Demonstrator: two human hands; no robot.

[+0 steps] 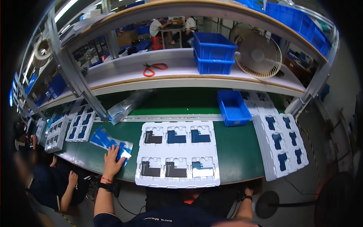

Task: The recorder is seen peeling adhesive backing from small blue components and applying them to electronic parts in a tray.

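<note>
My left hand point(112, 163) reaches over the green bench with fingers spread, resting on glossy blue film strips point(102, 138). Just right of it lies a white plastic tray point(177, 151) with six moulded pockets in two rows. Each pocket bears a flat L-shaped piece, perhaps a battery cell; the lower left ones, such as this dark piece point(176, 170), look plain black. Blue shows on the upper middle and upper right pieces, while the lower right piece point(202, 169) shines white. My right hand point(248, 192) is low beside the bench's front edge, its fingers mostly hidden.
At the right, a stack of trays point(270, 151) overhangs the bench edge; a blue bin point(233, 108) stands behind it. Clear plastic bags point(126, 106) lie at the back. Red-handled scissors point(154, 69) and a fan point(258, 55) are on the shelf. A co-worker point(51, 185) sits at left.
</note>
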